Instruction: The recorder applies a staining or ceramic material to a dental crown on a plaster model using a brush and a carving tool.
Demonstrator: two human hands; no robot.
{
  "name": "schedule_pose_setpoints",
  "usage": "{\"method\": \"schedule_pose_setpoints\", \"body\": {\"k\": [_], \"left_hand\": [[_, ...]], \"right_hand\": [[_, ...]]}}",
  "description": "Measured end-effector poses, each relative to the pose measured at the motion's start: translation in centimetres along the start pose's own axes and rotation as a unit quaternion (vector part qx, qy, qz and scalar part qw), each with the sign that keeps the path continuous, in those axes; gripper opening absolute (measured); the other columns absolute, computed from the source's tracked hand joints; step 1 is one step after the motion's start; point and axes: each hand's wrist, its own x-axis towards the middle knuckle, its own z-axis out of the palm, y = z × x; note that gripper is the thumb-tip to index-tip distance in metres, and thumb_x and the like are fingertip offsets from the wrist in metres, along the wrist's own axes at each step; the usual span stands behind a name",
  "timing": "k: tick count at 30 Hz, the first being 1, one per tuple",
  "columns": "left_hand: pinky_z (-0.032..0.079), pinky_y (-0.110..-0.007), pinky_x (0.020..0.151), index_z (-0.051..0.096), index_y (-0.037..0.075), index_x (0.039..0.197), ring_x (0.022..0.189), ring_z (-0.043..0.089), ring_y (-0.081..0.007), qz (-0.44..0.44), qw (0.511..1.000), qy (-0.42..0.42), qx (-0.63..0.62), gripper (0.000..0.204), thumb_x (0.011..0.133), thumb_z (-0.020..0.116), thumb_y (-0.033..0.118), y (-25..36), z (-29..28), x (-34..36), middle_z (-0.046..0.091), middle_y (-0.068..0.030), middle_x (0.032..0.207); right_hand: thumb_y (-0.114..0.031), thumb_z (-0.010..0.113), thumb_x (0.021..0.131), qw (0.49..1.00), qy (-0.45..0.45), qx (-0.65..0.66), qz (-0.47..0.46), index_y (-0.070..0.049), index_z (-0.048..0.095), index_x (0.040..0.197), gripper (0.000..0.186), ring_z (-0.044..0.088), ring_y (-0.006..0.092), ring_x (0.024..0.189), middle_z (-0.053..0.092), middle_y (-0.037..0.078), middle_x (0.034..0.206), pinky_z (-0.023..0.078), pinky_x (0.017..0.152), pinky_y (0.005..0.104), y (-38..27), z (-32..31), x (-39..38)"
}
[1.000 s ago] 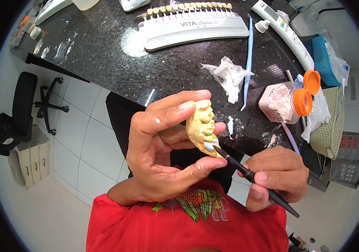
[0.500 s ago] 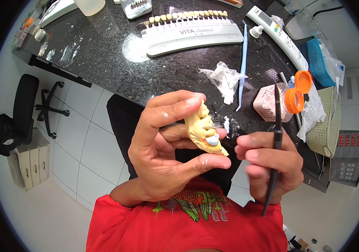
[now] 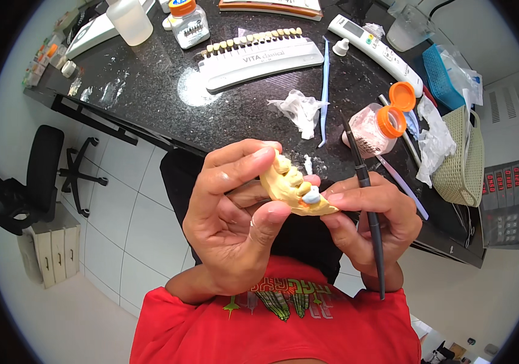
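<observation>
Between the thumb and fingers of my left hand (image 3: 220, 224) is a yellow dental model (image 3: 282, 187) of a row of teeth, tilted down to the right. One tooth (image 3: 312, 195) near its lower right end is pale blue-white, with a little orange at its base. My right hand (image 3: 393, 209) is closed, with a slim black brush (image 3: 376, 246) lying across its fingers, pointed at both ends. Its thumb and index fingertip also touch the model's right end, beside the pale tooth. White smudges mark my left fingers.
On the dark speckled bench stand a tooth shade guide (image 3: 262, 65), a crumpled tissue (image 3: 300, 114), a blue instrument (image 3: 324, 91) and an open jar of pink powder (image 3: 370, 132). Farther right are a white handheld device (image 3: 381, 54), a woven basket (image 3: 458, 161) and a grey machine with red digits (image 3: 505, 200).
My right hand has moved left, and its fingertips now touch the model's end. The brush has moved with it and leans more. My left thumb has drawn back from the model's lower edge.
</observation>
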Motion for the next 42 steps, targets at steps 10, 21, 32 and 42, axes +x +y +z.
{"method": "schedule_pose_setpoints", "body": {"k": [10, 21, 32, 42], "left_hand": [[0.055, -0.040, 0.094, 0.040, -0.006, 0.124, 0.111, 0.058, -0.0251, -0.015, 0.995, -0.013, -0.098, 0.051, 0.082, 0.070, 0.000, 0.1, -0.5, -1.4, 0.043, -0.0172, 0.124], [0.053, -0.041, 0.095, 0.039, 0.003, 0.110, 0.108, 0.061, -0.0347, 0.011, 0.993, -0.018, -0.119, 0.048, 0.077, 0.074, -0.005, -1.1, -0.3, -0.7, 0.053, -0.0158, 0.109], [0.053, -0.046, 0.095, 0.040, 0.003, 0.099, 0.101, 0.063, -0.0291, 0.032, 0.998, -0.002, -0.060, 0.050, 0.070, 0.080, -0.005, -2.4, -0.5, 0.3, 0.053, -0.0123, 0.101], [0.053, -0.038, 0.094, 0.046, -0.005, 0.120, 0.106, 0.062, -0.0261, -0.038, 0.990, 0.015, -0.136, 0.049, 0.079, 0.072, -0.005, -1.7, -1.1, 0.6, 0.059, -0.0211, 0.113]], "right_hand": [[0.003, 0.074, 0.073, 0.999, 0.012, 0.025, 0.022, 0.003, 0.066, 0.096, 0.024, 0.061, 0.0131, 0.060, 0.069, 0.013, 0.081, 0.046, 0.053, 0.0228, -0.5, -0.3, -0.3], [-0.051, 0.046, 0.095, 0.992, 0.074, -0.078, -0.060, 0.002, 0.063, 0.105, 0.057, 0.062, 0.0201, 0.072, 0.064, 0.014, 0.086, 0.051, 0.059, 0.0277, 0.3, -0.4, -1.1], [0.005, 0.067, 0.072, 0.990, 0.118, 0.040, -0.063, 0.004, 0.058, 0.094, 0.024, 0.066, 0.0260, 0.070, 0.062, 0.014, 0.076, 0.058, 0.069, 0.0348, 0.2, 0.8, 0.2], [-0.005, 0.072, 0.076, 0.996, 0.065, -0.019, -0.061, -0.005, 0.063, 0.095, 0.022, 0.068, 0.0291, 0.078, 0.061, 0.014, 0.080, 0.059, 0.075, 0.0430, -0.1, -0.5, 0.0]]}}
